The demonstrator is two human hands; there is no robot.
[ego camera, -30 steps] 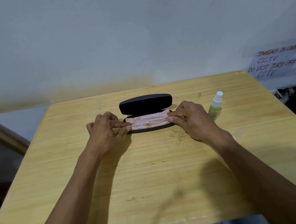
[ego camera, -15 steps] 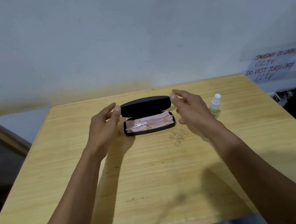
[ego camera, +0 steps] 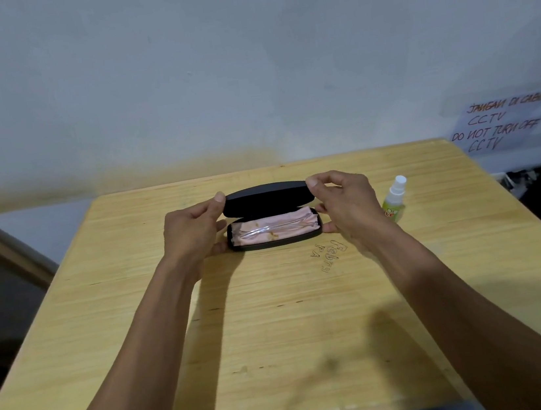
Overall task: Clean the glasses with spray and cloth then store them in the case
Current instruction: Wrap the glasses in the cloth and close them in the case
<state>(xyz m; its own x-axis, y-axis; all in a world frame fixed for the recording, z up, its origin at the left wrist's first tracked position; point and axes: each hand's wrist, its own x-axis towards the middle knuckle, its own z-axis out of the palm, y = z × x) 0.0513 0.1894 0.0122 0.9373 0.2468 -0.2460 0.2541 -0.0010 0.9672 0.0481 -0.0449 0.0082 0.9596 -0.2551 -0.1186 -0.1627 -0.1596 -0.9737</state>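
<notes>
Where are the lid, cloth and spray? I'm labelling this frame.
lid [ego camera: 266, 198]: head view, middle of its black outer face.
cloth [ego camera: 275, 222]: head view, pink fold inside the case.
spray [ego camera: 393, 203]: head view, bottle body.

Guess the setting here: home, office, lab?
Probably an office or monitored back room, not a home. A handwritten notice on the bare wall says "DO NOT TURN OFF CCTV", and the wooden desk has writing scribbled on it.

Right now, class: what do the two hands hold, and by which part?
The left hand and right hand hold the open glasses case by the two ends of its lid.
</notes>
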